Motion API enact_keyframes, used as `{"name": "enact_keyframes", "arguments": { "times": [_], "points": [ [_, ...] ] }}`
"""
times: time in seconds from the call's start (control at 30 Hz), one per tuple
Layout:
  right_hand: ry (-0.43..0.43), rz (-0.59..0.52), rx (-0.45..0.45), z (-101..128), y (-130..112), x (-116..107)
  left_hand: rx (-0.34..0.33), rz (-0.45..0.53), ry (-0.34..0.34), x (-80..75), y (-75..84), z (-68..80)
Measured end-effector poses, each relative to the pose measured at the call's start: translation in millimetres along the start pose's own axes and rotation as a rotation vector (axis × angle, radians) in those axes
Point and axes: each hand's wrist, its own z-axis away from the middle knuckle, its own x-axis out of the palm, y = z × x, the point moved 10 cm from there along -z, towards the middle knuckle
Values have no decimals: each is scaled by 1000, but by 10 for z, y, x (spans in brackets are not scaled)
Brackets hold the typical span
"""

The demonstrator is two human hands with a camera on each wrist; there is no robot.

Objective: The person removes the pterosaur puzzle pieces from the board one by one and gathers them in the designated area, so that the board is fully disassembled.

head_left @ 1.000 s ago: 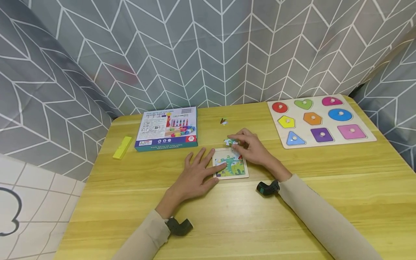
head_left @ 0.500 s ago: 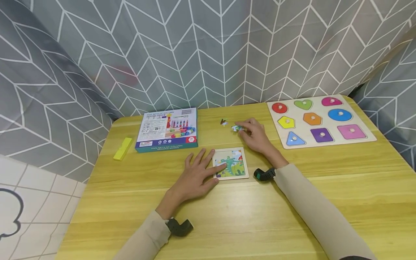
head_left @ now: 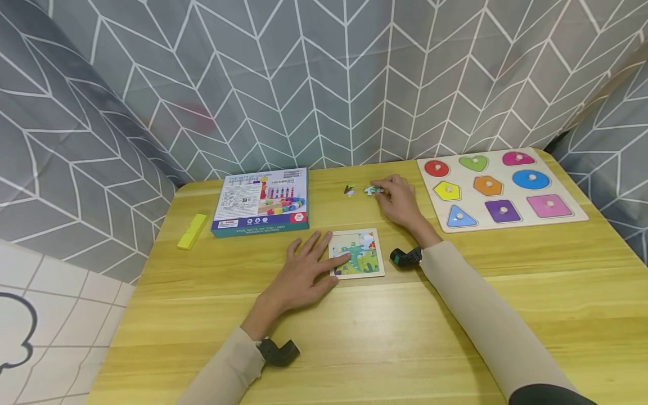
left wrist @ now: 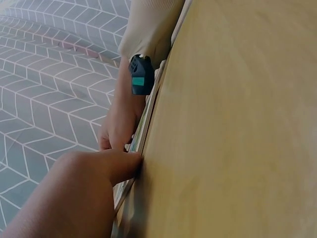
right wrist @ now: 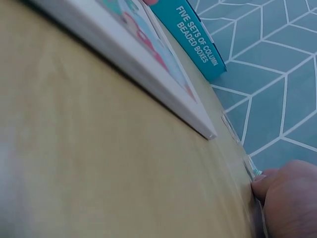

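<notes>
A small square jigsaw puzzle (head_left: 367, 261) with a green dinosaur picture and a pale wooden frame lies on the table. Bare wood shows in its upper left part. My left hand (head_left: 304, 275) rests spread at its left side, fingers straight, one finger reaching over the picture. Farther back, my right hand (head_left: 400, 203) pinches a green and light-blue puzzle piece (head_left: 372, 190) between thumb and fingers, low at the table. In the right wrist view the fingertips (right wrist: 262, 183) hide most of that piece. Left of it lies a loose brown and green puzzle piece (head_left: 350, 191).
A flat box of beaded columns (head_left: 260, 202) lies at the back left, with a yellow strip (head_left: 192, 231) beside it. At the back right is a wooden board (head_left: 476, 216) of colourful knobbed shapes. A grey patterned curtain (head_left: 324, 84) hangs behind the table.
My right hand has moved away from the puzzle toward the back of the table, carrying the puzzle piece next to the loose one. My left hand has stayed at the puzzle, which has shifted slightly left.
</notes>
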Motion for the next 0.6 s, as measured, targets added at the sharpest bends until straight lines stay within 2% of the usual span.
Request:
{"name": "enact_keyframes", "arguments": {
  "times": [0.6],
  "points": [
    [17, 25, 60, -37, 37, -13, -7, -2, -3, -10, -1, 2]
  ]
}}
